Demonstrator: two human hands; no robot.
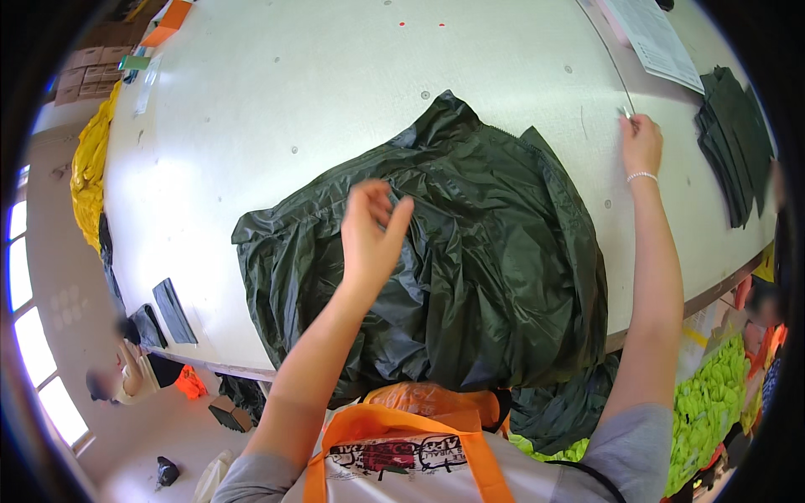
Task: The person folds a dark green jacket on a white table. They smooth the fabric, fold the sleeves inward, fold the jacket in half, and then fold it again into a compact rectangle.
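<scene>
A dark green, shiny garment (503, 226) with a zip along its upper right edge lies rumpled across the table in front of me. Over its middle is my left hand (373, 226), slightly blurred, with the thumb apart from the curled fingers and nothing visible between them. Cannot tell whether it touches the fabric. My right arm reaches out along the garment's right side. At its end my right hand (641, 142) is closed on a small silver metal tool (625, 111), of which only the tip shows. A thin dark line on the table ends near that tip.
Stacked dark fabric pieces (729, 151) and printed paper sheets (658, 42) lie at the right. Two folded dark pieces (173, 310) are at the table's left edge, where yellow fabric (92, 168) hangs. Lime-green fabric (708, 402) is heaped below right. Another person (126, 377) is at the far left.
</scene>
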